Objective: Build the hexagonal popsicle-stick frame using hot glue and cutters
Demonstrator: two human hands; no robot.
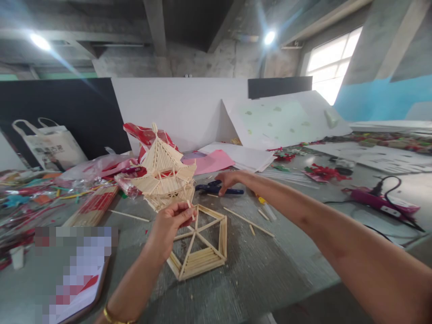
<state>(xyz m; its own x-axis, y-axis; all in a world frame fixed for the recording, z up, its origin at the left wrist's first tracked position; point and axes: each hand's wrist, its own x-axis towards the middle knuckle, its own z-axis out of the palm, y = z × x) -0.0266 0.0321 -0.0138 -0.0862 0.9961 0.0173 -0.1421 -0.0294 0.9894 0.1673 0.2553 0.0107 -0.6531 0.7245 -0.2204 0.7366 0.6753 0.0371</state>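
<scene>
My left hand [173, 222] pinches a short wooden stick [191, 209] between thumb and fingers. It is held over the near-left part of a hexagonal stick frame [222, 240], which lies flat with spokes meeting at its middle. One section of the frame is filled with rows of sticks. My right hand [227, 181] reaches forward, its fingers closed about a pair of dark blue pliers [236, 191] lying on the table. Behind my left hand stands a tiered pagoda model [162, 157] made of the same pale sticks.
Loose sticks [249, 221] lie right of the frame, near a yellow-tipped tube [268, 209]. A stick bundle [92, 204] and a phone [84, 279] are at left. Pink paper [216, 162] lies behind; a purple power strip [384, 202] with cables sits at right.
</scene>
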